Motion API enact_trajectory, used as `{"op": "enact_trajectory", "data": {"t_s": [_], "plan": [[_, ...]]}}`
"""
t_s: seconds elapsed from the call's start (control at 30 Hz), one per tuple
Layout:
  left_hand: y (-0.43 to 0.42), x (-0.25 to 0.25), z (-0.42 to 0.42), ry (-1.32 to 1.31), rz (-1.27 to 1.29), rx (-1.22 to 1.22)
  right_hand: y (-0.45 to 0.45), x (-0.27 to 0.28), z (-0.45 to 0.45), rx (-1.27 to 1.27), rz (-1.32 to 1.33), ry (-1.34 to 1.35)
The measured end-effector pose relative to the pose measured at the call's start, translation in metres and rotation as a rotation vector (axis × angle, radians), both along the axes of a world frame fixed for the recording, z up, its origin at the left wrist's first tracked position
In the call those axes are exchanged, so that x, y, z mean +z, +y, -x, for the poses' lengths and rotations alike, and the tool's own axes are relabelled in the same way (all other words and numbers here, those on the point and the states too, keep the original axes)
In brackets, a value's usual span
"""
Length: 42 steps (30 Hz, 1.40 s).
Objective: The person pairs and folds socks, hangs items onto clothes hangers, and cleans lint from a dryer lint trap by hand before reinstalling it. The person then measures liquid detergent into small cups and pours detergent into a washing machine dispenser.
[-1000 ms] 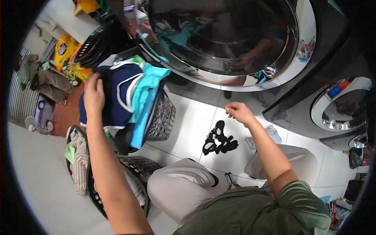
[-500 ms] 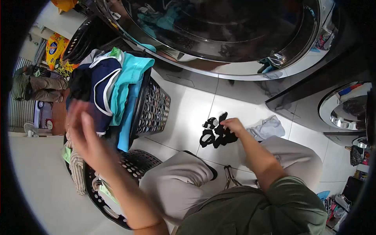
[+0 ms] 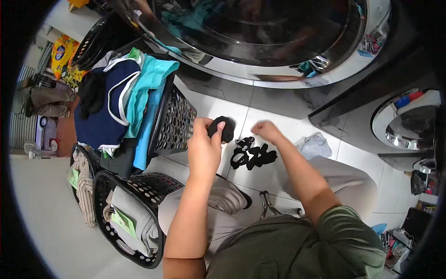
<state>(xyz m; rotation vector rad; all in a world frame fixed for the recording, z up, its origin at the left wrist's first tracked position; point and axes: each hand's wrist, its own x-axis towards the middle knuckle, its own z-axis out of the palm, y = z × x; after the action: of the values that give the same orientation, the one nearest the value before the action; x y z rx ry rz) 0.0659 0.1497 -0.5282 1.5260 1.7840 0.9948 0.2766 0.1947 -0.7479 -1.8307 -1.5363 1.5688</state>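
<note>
My left hand (image 3: 204,146) is closed round a small bunched black cloth (image 3: 224,129), with its thumb pressed on the front. To its right, my right hand (image 3: 265,132) has curled fingers, and nothing shows between them. Just beneath it, several small black cloth pieces (image 3: 254,156) lie crumpled on the white tiled floor (image 3: 218,106); one looks loop-shaped. A pale grey cloth (image 3: 316,145) lies on the floor, right of the black pieces.
A black basket (image 3: 176,118) on the left is heaped with navy and turquoise clothes (image 3: 151,76). Nearer stands another black basket (image 3: 162,188) with folded grey cloth (image 3: 134,218). A large machine door (image 3: 260,42) fills the top; a smaller round door (image 3: 411,123) is at right.
My left hand has come from the clothes heap on the left to the middle, where it now shows black cloth. My right hand has lifted slightly off the black pieces.
</note>
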Motion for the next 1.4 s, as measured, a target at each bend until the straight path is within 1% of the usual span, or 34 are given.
{"op": "enact_trajectory", "data": {"t_s": [0.03,0.07,0.13,0.17,0.2,0.23,0.27,0.3,0.33,0.37,0.43,0.47,0.53,0.6,0.63,0.67,0.73,0.77,0.8,0.83,0.87,0.9,0.93,1.0,1.07,1.1,1.13,1.2,1.23,1.27,1.33,1.37,1.4], "plan": [[0.002,0.008,0.002,0.068,0.037,0.035,-0.01,-0.07,0.005,0.103,-0.082,-0.188],[0.003,0.008,0.006,0.177,-0.023,0.011,-0.027,-0.116,0.014,0.205,-0.166,-0.372],[0.003,0.008,0.016,0.402,-0.128,-0.043,-0.072,-0.1,0.036,0.084,-0.384,-0.625],[0.004,0.011,0.019,0.25,0.079,-0.015,-0.082,-0.11,0.039,0.118,-0.429,-0.637],[0.007,0.008,0.025,-0.026,0.169,0.015,-0.087,-0.129,0.034,0.148,-0.475,-0.653],[0.009,0.002,0.03,-0.309,0.255,0.04,-0.088,-0.132,0.029,0.175,-0.52,-0.676],[0.011,-0.001,0.032,-0.597,0.337,0.062,-0.087,-0.133,0.021,0.198,-0.427,-0.563],[0.011,0.006,0.029,-0.737,0.318,0.089,-0.083,-0.12,0.013,0.219,-0.335,-0.452],[0.012,0.008,0.033,-0.796,0.332,0.072,-0.076,-0.103,0.008,0.237,-0.25,-0.34],[0.012,0.008,0.038,-0.858,0.345,0.048,-0.07,-0.082,-0.001,0.129,-0.117,-0.185],[0.012,0.002,0.044,-0.96,0.375,0.012,-0.054,-0.034,-0.017,-0.007,-0.095,-0.006],[0.012,0.0,0.045,-0.951,0.351,0.025,-0.046,-0.009,-0.02,-0.07,-0.086,0.091],[0.01,0.002,0.043,-0.932,0.306,0.052,-0.03,0.041,-0.016,-0.2,-0.274,0.318],[0.009,0.01,0.039,-0.912,0.305,0.1,-0.024,0.124,0.006,-0.334,-0.446,0.394],[0.009,0.011,0.036,-0.886,0.3,0.123,-0.024,0.152,0.016,-0.344,-0.522,0.37],[0.008,0.011,0.034,-0.861,0.296,0.146,-0.023,0.153,0.027,-0.351,-0.795,0.22],[0.006,-0.002,0.03,-0.829,0.287,0.105,-0.039,0.198,0.053,-0.373,-0.928,0.057],[0.004,-0.01,0.027,-0.836,0.296,0.085,-0.046,0.214,0.067,-0.362,-0.947,0.098],[0.002,-0.013,0.023,-0.839,0.299,0.07,-0.049,0.217,0.075,-0.279,-0.947,0.138],[-0.003,0.001,0.018,-0.864,0.323,0.058,-0.051,0.217,0.083,-0.235,-0.924,0.159],[-0.004,0.002,0.016,-0.97,0.32,0.038,-0.053,0.215,0.09,-0.187,-0.9,0.184],[-0.005,-0.003,0.02,-1.001,0.327,0.01,-0.056,0.224,0.093,-0.195,-0.792,0.219],[-0.004,-0.002,0.024,-1.036,0.334,-0.021,-0.058,0.229,0.091,-0.182,-0.758,0.306],[-0.008,0.004,0.024,-1.048,0.367,-0.076,-0.058,0.232,0.083,-0.124,-0.769,0.216],[-0.007,-0.01,0.027,-1.11,0.279,-0.171,-0.054,0.219,0.073,-0.166,-0.532,0.308],[-0.007,-0.008,0.027,-1.174,0.292,-0.145,-0.052,0.224,0.071,-0.223,-0.369,0.397],[-0.006,-0.005,0.028,-1.239,0.302,-0.119,-0.049,0.216,0.07,-0.291,-0.294,0.556],[-0.006,0.005,0.026,-1.257,0.335,-0.091,-0.044,0.207,0.066,-0.422,-0.117,0.683],[-0.005,0.01,0.025,-1.264,0.354,-0.079,-0.042,0.203,0.065,-0.454,-0.016,0.804],[-0.004,0.005,0.023,-1.193,0.369,-0.075,-0.042,0.199,0.064,-0.413,0.139,1.015],[0.002,-0.003,0.025,-1.187,0.283,-0.048,-0.051,0.219,0.06,-0.322,0.464,1.42],[0.007,-0.008,0.03,-1.174,0.278,-0.074,-0.058,0.221,0.065,-0.267,0.561,1.489],[0.011,-0.009,0.037,-1.161,0.277,-0.099,-0.067,0.238,0.075,-0.204,0.532,1.396]]}}
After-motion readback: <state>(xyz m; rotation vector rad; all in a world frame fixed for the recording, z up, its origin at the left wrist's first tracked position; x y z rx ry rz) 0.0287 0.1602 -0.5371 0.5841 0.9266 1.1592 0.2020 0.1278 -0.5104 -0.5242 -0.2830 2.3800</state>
